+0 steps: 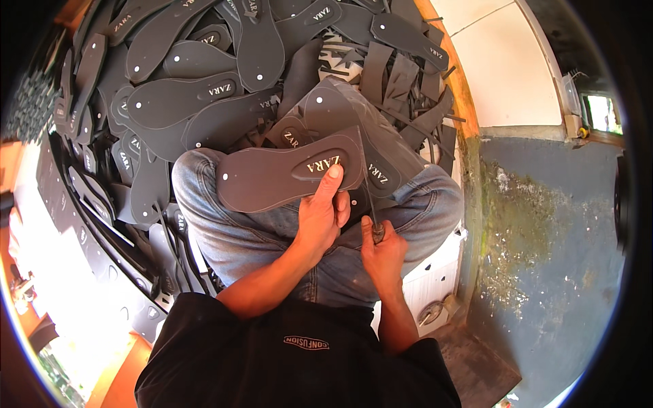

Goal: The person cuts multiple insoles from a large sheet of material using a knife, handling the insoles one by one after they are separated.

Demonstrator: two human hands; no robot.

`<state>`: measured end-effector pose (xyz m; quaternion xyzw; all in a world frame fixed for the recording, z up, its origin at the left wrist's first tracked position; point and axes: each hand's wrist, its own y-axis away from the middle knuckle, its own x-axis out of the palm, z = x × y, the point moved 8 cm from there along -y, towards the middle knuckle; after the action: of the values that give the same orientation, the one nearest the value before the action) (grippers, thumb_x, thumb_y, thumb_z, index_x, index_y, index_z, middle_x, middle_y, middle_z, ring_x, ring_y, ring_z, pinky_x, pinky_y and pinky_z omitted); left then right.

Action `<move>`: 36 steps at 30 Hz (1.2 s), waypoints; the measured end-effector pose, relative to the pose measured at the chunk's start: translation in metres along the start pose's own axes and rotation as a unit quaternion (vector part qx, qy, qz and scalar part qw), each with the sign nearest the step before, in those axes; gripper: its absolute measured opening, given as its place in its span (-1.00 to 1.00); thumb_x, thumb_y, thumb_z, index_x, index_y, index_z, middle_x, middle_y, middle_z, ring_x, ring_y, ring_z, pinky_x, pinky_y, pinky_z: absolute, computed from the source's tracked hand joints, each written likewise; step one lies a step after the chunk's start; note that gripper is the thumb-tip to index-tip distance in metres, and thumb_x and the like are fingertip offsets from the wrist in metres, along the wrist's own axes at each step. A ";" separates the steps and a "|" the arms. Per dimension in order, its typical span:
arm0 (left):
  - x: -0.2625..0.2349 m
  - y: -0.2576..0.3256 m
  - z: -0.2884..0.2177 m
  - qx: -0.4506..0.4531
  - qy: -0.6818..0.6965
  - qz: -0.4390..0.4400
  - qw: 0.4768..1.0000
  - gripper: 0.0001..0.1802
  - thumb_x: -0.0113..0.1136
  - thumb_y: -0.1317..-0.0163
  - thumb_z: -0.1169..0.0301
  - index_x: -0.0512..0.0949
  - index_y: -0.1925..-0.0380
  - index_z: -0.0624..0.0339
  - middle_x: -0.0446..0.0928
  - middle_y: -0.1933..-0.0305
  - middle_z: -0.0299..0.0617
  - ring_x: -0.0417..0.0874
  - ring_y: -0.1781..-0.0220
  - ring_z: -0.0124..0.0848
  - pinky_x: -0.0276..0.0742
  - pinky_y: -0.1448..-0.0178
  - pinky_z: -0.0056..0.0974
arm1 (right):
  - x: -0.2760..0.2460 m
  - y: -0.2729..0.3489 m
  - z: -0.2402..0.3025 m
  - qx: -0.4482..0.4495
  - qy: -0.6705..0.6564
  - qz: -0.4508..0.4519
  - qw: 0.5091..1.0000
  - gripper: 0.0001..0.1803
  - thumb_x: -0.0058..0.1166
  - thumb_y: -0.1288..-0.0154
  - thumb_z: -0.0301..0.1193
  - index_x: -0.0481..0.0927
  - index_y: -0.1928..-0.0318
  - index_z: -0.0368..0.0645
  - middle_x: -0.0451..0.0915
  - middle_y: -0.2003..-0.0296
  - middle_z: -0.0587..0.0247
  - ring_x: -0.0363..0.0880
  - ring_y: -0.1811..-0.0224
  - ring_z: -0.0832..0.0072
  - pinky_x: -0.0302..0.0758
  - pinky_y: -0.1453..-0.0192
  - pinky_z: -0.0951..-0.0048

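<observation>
My left hand (324, 214) grips a dark grey shoe insole (272, 178) by its heel end, thumb pressed on the oval label. The insole lies flat above my knees, toe pointing left. Close beside it, my right hand (382, 253) is closed around the handle of a thin-bladed knife (371, 207); the blade rises along the insole's heel edge. Another grey sheet piece (367, 136) lies under and behind the held insole.
A large heap of grey insoles (197, 75) covers the area ahead and to the left. Cut strips of scrap (408, 88) lie at the upper right by an orange edge (457, 81). My jeans-clad legs (422, 204) are below; a stained grey floor (544, 238) lies to the right.
</observation>
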<state>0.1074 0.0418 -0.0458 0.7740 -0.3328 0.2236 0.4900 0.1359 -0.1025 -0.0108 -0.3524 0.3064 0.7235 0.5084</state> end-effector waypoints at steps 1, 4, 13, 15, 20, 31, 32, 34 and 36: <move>0.000 0.000 0.000 0.000 -0.001 -0.004 1.000 -0.70 0.18 -0.25 0.11 0.45 0.31 0.10 0.34 0.57 -0.37 0.23 0.69 -0.59 0.12 0.65 -0.47 | 0.002 0.001 -0.001 0.008 -0.002 0.006 1.000 -0.57 0.15 -0.24 -0.21 0.36 0.64 -0.19 0.36 0.80 0.06 0.40 0.75 0.06 0.26 0.64 0.16; 0.001 0.000 -0.001 0.003 -0.006 -0.006 1.000 -0.71 0.17 -0.25 0.12 0.44 0.32 0.10 0.34 0.58 -0.36 0.22 0.69 -0.59 0.11 0.66 -0.47 | 0.005 0.003 -0.001 0.031 0.000 0.015 0.999 -0.59 0.14 -0.23 -0.24 0.36 0.63 -0.19 0.38 0.79 0.03 0.43 0.71 0.02 0.29 0.61 0.13; -0.015 0.006 0.004 -0.005 -0.042 0.030 0.999 -0.75 0.17 -0.25 0.19 0.42 0.42 0.10 0.25 0.72 -0.37 0.18 0.74 -0.58 0.06 0.68 -0.48 | 0.025 -0.008 0.008 0.047 -0.016 0.044 0.998 -0.68 0.08 -0.22 -0.33 0.41 0.58 -0.25 0.47 0.70 -0.12 0.50 0.57 -0.11 0.36 0.47 0.02; -0.022 0.009 0.010 -0.020 -0.050 0.050 0.997 -0.76 0.17 -0.25 0.20 0.43 0.39 0.11 0.28 0.68 -0.37 0.17 0.74 -0.59 0.05 0.68 -0.49 | 0.025 -0.015 0.013 0.034 -0.021 0.047 0.998 -0.70 0.08 -0.22 -0.34 0.42 0.57 -0.26 0.47 0.69 -0.13 0.50 0.55 -0.12 0.38 0.45 0.02; -0.027 0.019 0.010 0.013 -0.055 0.042 0.998 -0.76 0.16 -0.26 0.22 0.44 0.30 0.14 0.35 0.56 -0.38 0.19 0.73 -0.61 0.05 0.70 -0.49 | 0.024 -0.038 0.034 -0.030 -0.039 0.020 0.999 -0.71 0.07 -0.20 -0.36 0.42 0.57 -0.29 0.47 0.68 -0.16 0.50 0.51 -0.15 0.40 0.41 0.02; -0.030 0.036 0.011 -0.002 -0.077 0.043 0.996 -0.72 0.14 -0.26 0.17 0.43 0.35 0.16 0.25 0.75 -0.37 0.16 0.80 -0.58 0.05 0.71 -0.48 | 0.008 0.012 -0.003 0.038 -0.061 0.095 0.993 -0.67 0.11 -0.20 -0.37 0.38 0.62 -0.27 0.40 0.75 -0.07 0.44 0.67 -0.05 0.30 0.58 0.13; -0.030 0.037 0.012 -0.009 -0.081 0.045 0.996 -0.73 0.13 -0.26 0.17 0.43 0.35 0.15 0.25 0.75 -0.37 0.15 0.81 -0.58 0.05 0.71 -0.48 | 0.007 0.016 -0.006 0.039 -0.052 0.100 0.993 -0.67 0.12 -0.20 -0.37 0.38 0.63 -0.27 0.40 0.75 -0.06 0.43 0.68 -0.04 0.29 0.59 0.14; -0.033 0.039 0.013 -0.009 -0.067 0.049 0.996 -0.74 0.13 -0.27 0.18 0.43 0.35 0.15 0.24 0.75 -0.38 0.15 0.80 -0.59 0.05 0.71 -0.49 | 0.007 0.020 -0.008 0.037 -0.047 0.098 0.993 -0.67 0.11 -0.20 -0.38 0.38 0.63 -0.27 0.39 0.76 -0.06 0.43 0.68 -0.04 0.29 0.59 0.13; -0.036 0.040 0.014 -0.012 -0.061 0.055 0.997 -0.75 0.13 -0.27 0.20 0.43 0.36 0.15 0.24 0.75 -0.38 0.14 0.80 -0.60 0.04 0.71 -0.49 | 0.008 0.023 -0.008 0.041 -0.048 0.109 0.992 -0.69 0.10 -0.19 -0.39 0.38 0.62 -0.27 0.40 0.75 -0.07 0.44 0.67 -0.05 0.30 0.58 0.12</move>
<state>0.0534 0.0282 -0.0512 0.7608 -0.4073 0.1985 0.4646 0.1141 -0.1116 -0.0201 -0.2607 0.3473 0.7777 0.4545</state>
